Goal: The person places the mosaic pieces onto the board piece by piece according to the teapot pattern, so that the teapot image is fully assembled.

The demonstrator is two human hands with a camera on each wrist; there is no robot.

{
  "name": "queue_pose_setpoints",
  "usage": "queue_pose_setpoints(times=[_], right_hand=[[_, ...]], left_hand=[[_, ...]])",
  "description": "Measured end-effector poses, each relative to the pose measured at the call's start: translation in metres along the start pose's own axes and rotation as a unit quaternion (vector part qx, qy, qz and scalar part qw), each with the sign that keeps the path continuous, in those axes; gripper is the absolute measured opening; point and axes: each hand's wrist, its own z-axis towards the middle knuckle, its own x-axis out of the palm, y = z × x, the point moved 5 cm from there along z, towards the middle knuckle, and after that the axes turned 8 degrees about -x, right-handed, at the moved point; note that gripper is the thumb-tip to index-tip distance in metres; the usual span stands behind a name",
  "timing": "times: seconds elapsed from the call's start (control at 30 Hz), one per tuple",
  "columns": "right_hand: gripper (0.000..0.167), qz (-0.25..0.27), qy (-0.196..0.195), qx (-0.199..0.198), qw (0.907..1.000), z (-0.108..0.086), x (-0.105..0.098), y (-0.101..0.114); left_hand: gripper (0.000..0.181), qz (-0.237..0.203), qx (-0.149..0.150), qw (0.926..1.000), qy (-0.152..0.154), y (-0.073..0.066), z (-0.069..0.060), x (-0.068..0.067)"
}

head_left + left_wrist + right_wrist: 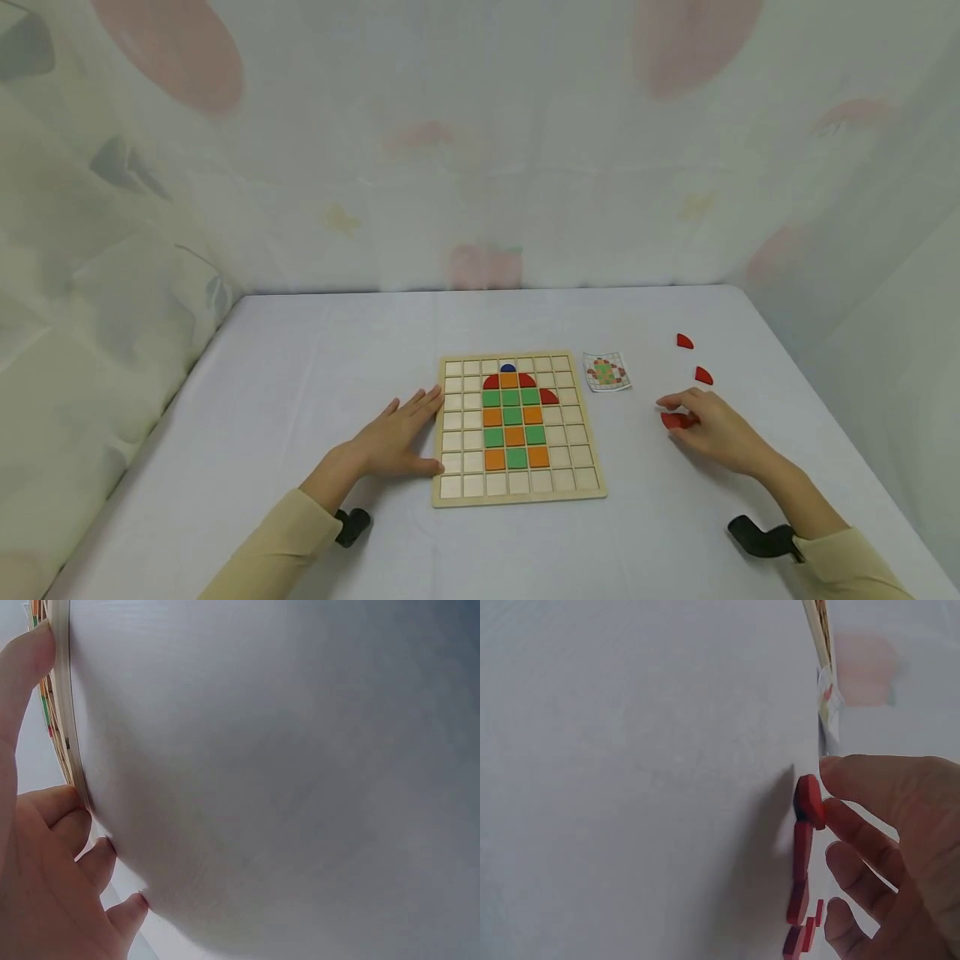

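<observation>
The wooden grid board (pixel 521 502) bears green and orange square tiles, red quarter-round tiles (pixel 549 397) and a blue half-round piece (pixel 507 367) at the top. Along its left edge rests my left hand (pixel 397 437), fingers spread, thumb and fingertips touching the rim; the left wrist view shows this contact too. To the right of the board, my right hand (pixel 712 429) pinches a red quarter-round tile (pixel 808 801) between thumb and finger. That tile is tilted, and other red tiles (pixel 802 851) lie just beyond it, partly hidden by the fingers in the head view.
A small printed pattern card (pixel 607 372) lies beside the board's upper right corner. Farther right are two loose red tiles (pixel 703 375), apart from the hand. All of it rests on a white-covered table (pixel 315 358), with patterned cloth hanging behind and at the sides.
</observation>
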Motion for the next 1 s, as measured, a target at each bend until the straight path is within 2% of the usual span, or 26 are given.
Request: queue_pose_setpoints(times=[0.13,0.37,0.53,0.73,1.0], right_hand=[[0.038,-0.006,0.004,-0.012,0.9999,-0.004,0.002,-0.003],[0.035,-0.047,-0.013,-0.029,0.9984,-0.001,0.006,-0.005],[0.032,-0.061,0.0,-0.007,0.9981,0.003,0.008,-0.008],[0.033,-0.055,0.024,0.021,0.9979,0.011,0.013,-0.009],[0.034,-0.051,0.033,0.063,0.9962,0.024,0.017,-0.009]], left_hand=[[0.098,-0.003,0.003,1.0,-0.003,0.001,0.0,0.0],[0.1,-0.01,0.005,0.9999,-0.005,0.001,0.001,0.001],[0.1,-0.01,0.003,0.9999,-0.003,0.002,0.001,0.002],[0.099,-0.007,0.002,1.0,-0.004,0.001,0.001,0.002],[0.1,-0.009,0.004,0.9999,-0.005,0.001,0.001,0.002]])
